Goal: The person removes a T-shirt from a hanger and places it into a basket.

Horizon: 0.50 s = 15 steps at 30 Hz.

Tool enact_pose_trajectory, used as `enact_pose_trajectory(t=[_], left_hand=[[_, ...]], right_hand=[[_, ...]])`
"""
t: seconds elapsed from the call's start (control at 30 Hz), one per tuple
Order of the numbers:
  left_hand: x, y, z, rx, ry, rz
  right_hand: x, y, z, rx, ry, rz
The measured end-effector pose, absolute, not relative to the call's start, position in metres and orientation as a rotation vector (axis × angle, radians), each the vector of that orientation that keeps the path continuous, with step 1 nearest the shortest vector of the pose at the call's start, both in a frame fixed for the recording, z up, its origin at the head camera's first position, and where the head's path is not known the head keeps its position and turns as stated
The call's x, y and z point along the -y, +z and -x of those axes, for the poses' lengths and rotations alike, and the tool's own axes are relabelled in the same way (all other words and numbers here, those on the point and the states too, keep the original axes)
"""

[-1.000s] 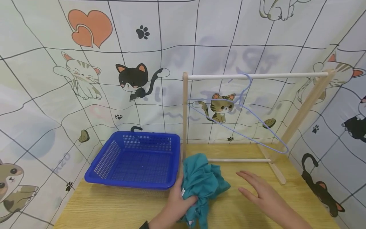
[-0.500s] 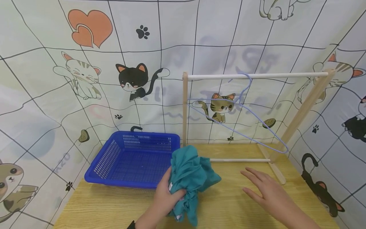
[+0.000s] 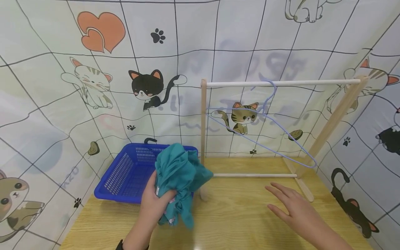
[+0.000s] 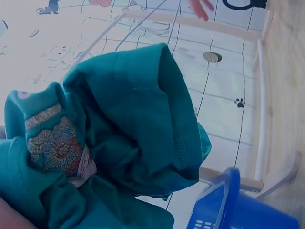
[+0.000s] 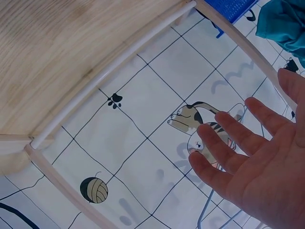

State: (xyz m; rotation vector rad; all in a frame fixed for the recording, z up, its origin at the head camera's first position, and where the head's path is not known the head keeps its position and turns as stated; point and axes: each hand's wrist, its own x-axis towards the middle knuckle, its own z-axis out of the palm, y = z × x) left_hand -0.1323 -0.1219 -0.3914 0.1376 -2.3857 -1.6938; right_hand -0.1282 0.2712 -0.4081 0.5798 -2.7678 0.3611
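Observation:
My left hand (image 3: 155,203) grips a bunched teal garment (image 3: 179,170), thumb across its near side, and holds it up in front of the blue basket's right part. In the left wrist view, the teal cloth (image 4: 138,114) shows a hemmed opening and an embroidered patch (image 4: 59,148). My right hand (image 3: 293,211) hovers over the right side of the table with fingers extended, holding nothing. The right wrist view shows that hand (image 5: 257,162) with its fingers spread and the palm bare.
A blue plastic basket (image 3: 107,180) stands at the left of the wooden table (image 3: 231,215). Right of it is a rack with a white top rail (image 3: 297,83) and wooden posts. A light blue hanger (image 3: 281,128) hangs from the rail. A cat-print sheet (image 3: 193,27) covers the walls.
My left hand has carried the teal garment left and upward, from before the rack's left post to in front of the basket. The right hand has shifted only slightly to the right.

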Motion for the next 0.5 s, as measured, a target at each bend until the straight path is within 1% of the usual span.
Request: enact_pose_trajectory(t=[0.23, 0.5], left_hand=[[0.127, -0.391, 0.138, 2.351, -1.709, -0.161], [0.129, -0.408, 0.152, 2.224, -1.693, -0.121]], right_hand=[[-0.274, -0.411, 0.127, 2.797, 0.383, -0.556], [-0.278, -0.414, 0.125, 2.809, 0.397, -0.53]])
